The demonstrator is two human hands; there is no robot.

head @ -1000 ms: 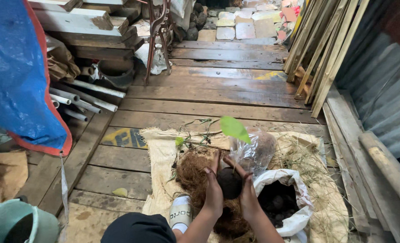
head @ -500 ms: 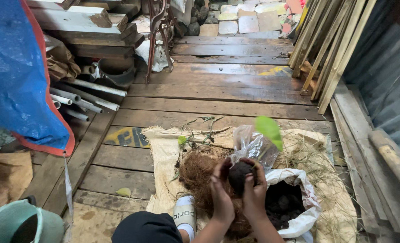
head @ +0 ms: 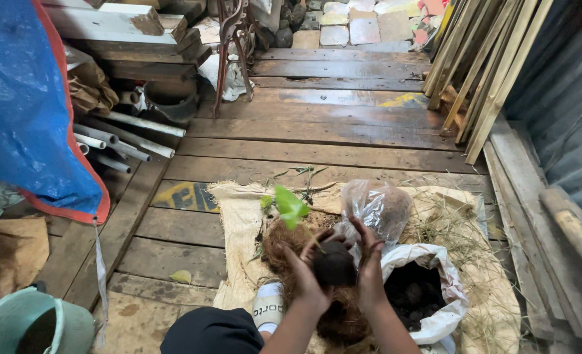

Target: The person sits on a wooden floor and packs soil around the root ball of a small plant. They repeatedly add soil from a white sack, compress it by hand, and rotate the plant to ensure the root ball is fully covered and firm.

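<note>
Both hands were raised together over the burlap mat (head: 238, 216), palms facing inward. The left hand (head: 306, 278) and right hand (head: 369, 272) cupped a dark soil ball (head: 333, 263) between them, fingers curled around it. A seedling (head: 290, 206) rose from the ball. A white soil bag (head: 435, 288) lay open just right of the hands, on the mat.
</note>
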